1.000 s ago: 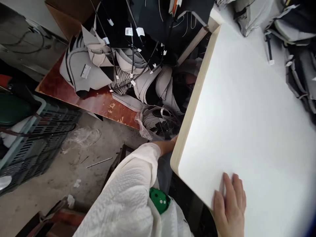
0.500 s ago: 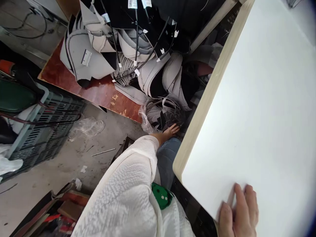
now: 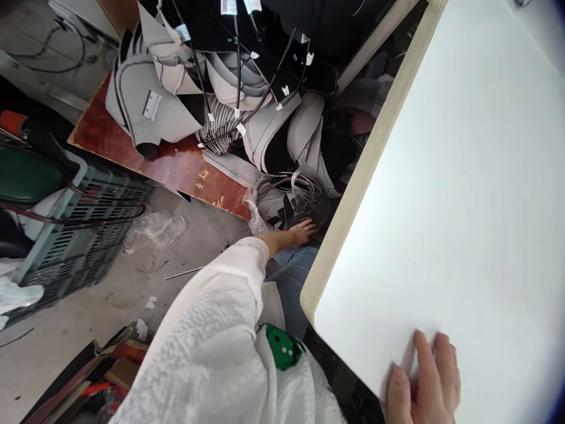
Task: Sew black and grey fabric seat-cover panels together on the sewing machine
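My left hand [image 3: 302, 232] reaches down beside the white table, its fingers stretched out and a little spread. It rests at the near edge of a clear plastic bag [image 3: 312, 191] that holds grey curved pieces [image 3: 269, 200] and small dark pieces. Whether the fingertips press on the bag or on the pieces, I cannot tell. My right hand [image 3: 426, 380] lies with fingers apart on the white tabletop [image 3: 397, 247], near its front edge, holding nothing. Beyond the bag are stacks of grey padded pieces with dark stitched edges [image 3: 152, 103].
A worn reddish board [image 3: 185, 174] carries the grey stacks, with black cables [image 3: 238, 70] hanging over them. A grey-green plastic crate [image 3: 95, 229] stands at the left. Crumpled clear plastic [image 3: 156, 229] and a thin rod [image 3: 183, 273] lie on the floor. The table's edge [image 3: 353, 218] borders my left hand's space.
My left hand has shifted slightly left and up along the bag's near edge, and its forearm lies flatter. My right hand stays on the tabletop. The view has moved a little.
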A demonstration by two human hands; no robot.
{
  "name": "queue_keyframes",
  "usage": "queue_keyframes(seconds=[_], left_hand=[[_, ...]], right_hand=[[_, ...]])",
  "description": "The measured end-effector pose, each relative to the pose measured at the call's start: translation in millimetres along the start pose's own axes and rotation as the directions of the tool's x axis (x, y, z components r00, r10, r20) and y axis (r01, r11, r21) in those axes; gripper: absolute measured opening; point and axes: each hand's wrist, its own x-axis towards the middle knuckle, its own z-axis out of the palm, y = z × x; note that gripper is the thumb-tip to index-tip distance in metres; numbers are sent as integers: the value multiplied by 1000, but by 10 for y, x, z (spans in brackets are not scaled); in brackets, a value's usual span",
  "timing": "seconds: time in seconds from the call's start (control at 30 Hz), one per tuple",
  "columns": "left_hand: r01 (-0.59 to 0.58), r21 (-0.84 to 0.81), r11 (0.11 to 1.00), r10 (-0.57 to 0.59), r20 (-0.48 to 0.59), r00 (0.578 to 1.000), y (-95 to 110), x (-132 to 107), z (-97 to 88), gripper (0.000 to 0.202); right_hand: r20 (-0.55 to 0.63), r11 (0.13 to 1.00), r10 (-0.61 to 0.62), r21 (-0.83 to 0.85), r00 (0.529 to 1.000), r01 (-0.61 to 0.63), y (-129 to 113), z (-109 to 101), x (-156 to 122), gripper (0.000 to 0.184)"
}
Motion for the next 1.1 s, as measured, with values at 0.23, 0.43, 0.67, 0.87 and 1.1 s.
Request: queue_keyframes(seconds=[0.23,0.43,0.67,0.87,1.1], left_hand=[[160,154,975,-120,-239,963,-188,-613,-1144,55],[706,-145,694,-698,-378,608,-569,-857,-1511,66],[387,-169,906,-422,-391,818,-119,-801,-1396,41],[266,-207,942,-315,-265,911,115,-618,-1257,37],[410,-316,855,-505,-335,795,109,59,-1410,54]], right_hand=[[-19,1000,26,12,999,-26,-44,28,30,54],[-24,1000,7,-7,1000,-7,19,46,11,55],[-48,999,-26,-38,999,25,72,55,-3,55],[-54,998,-36,-55,998,33,80,71,-8,54],[-69,997,-54,-57,996,50,78,59,-8,53]])
